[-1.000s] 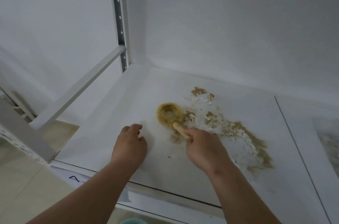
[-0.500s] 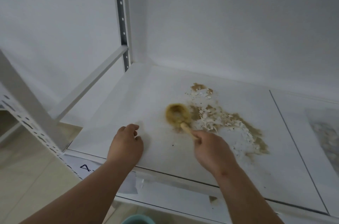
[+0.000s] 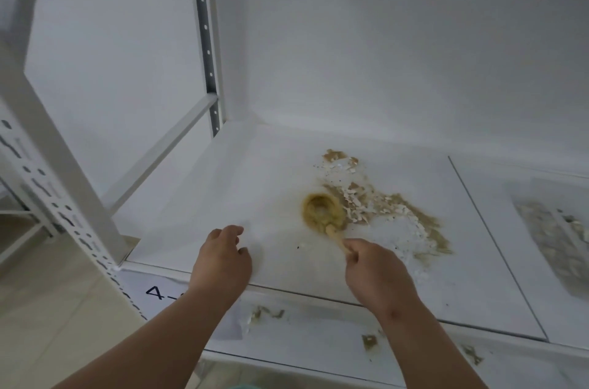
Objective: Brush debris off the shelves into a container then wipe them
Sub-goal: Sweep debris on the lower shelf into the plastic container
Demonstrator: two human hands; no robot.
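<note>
1. The shelf (image 3: 242, 184) is seen in plain white.
2. The debris (image 3: 398, 213) is mottled tan and off-white.
3. The brush (image 3: 323, 210) is mustard yellow, with a pale wooden handle.
4. The upright (image 3: 204, 37), upper left, is grey, dotted with holes.
5. The label (image 3: 156, 293), lower left, is white with black characters.

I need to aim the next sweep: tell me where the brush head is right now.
In the head view the brush head sits mid-shelf, against the left edge of the debris, just beyond the right hand gripping its handle.
</note>
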